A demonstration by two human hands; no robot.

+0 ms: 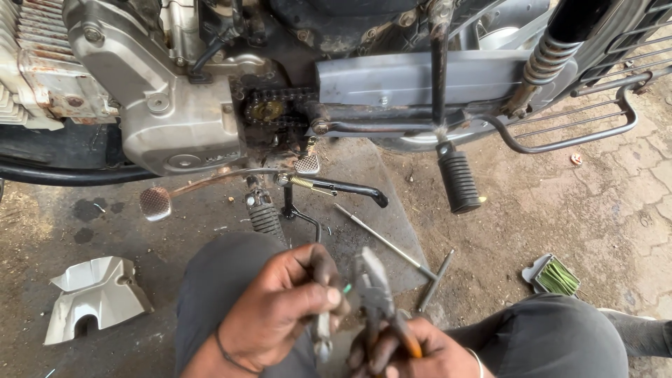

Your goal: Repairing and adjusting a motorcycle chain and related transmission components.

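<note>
- Pliers: dark steel head with orange-tipped handles, held upright with the nose pointing up, jaws nearly closed, low in the view between the knees
- Small metal part: slim greyish piece, pinched upright just left of the pliers, its lower end hanging down; a tiny green bit shows beside its top

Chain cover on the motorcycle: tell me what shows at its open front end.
At the grey chain cover's front end, a rusty sprocket wrapped by the drive chain shows beside the silver engine casing. The cover hides the rest of the chain rearward.
</note>
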